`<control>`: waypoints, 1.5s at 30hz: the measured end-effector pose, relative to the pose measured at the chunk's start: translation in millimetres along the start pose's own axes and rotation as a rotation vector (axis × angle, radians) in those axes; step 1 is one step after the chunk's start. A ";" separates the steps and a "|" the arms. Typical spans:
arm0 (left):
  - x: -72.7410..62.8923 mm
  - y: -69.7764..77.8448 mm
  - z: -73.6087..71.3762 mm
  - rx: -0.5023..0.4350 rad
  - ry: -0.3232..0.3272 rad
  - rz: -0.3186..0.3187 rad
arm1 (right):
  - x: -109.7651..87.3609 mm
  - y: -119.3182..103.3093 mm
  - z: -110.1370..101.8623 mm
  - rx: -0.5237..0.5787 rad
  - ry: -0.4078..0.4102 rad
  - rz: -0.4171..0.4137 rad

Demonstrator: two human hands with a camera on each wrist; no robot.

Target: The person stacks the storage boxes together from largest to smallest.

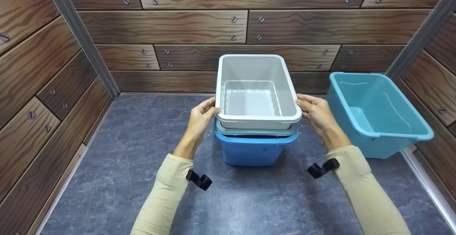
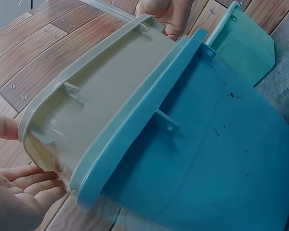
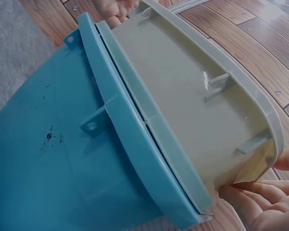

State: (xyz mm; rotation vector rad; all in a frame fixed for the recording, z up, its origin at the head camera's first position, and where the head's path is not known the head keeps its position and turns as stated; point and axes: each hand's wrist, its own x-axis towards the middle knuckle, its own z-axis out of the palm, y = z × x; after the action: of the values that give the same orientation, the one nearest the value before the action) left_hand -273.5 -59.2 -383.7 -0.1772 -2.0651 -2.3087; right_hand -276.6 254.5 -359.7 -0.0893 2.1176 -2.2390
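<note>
A light grey plastic bin (image 1: 251,67) sits partly down inside a stack in the middle of the floor. Beneath it show the pale blue rim of a second bin (image 1: 258,132) and a blue bin (image 1: 253,153) at the bottom. My left hand (image 1: 200,119) pinches the grey bin's left rim, thumb on top and fingers below. On the opposite rim my right hand (image 1: 317,114) holds the same bin. Both wrist views show much of the grey bin's outer wall (image 2: 106,91) standing above the blue bin's rim. The grey bin's inside holds nothing.
A turquoise bin (image 1: 386,146) stands on the dark floor (image 1: 142,178) to the right, beside the stack. Wood-patterned walls (image 1: 199,26) enclose the back and both sides, with grey metal strips (image 1: 82,35) at the corners.
</note>
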 end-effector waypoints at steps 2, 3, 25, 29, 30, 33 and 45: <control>0.7 -0.7 -0.1 0.015 0.001 0.008 | 0.1 0.1 0.0 -0.004 0.003 0.000; 1.0 -1.2 -0.2 0.024 0.001 0.013 | 0.2 0.1 -0.1 -0.007 0.005 0.000; 1.9 -3.7 -0.4 0.063 -0.015 0.031 | 1.0 1.0 0.4 -0.040 0.023 0.001; 0.5 -5.2 0.0 0.072 -0.006 0.030 | 0.0 3.1 1.3 -0.066 0.036 -0.013; 0.0 -5.6 0.0 0.074 -0.004 0.027 | -0.4 3.7 1.7 -0.074 0.042 -0.016; -0.7 -7.5 -0.4 0.071 -0.003 0.022 | -1.0 5.8 2.7 -0.098 0.055 -0.029; -2.0 -15.6 -0.9 0.063 -0.018 0.009 | -0.8 12.3 7.2 -0.407 0.165 -0.163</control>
State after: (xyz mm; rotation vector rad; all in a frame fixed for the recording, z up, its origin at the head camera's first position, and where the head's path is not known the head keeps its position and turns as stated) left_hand -273.2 -58.3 -399.5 -0.2056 -2.1370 -2.2421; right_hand -275.1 246.7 -371.6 -0.1008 2.7191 -1.9118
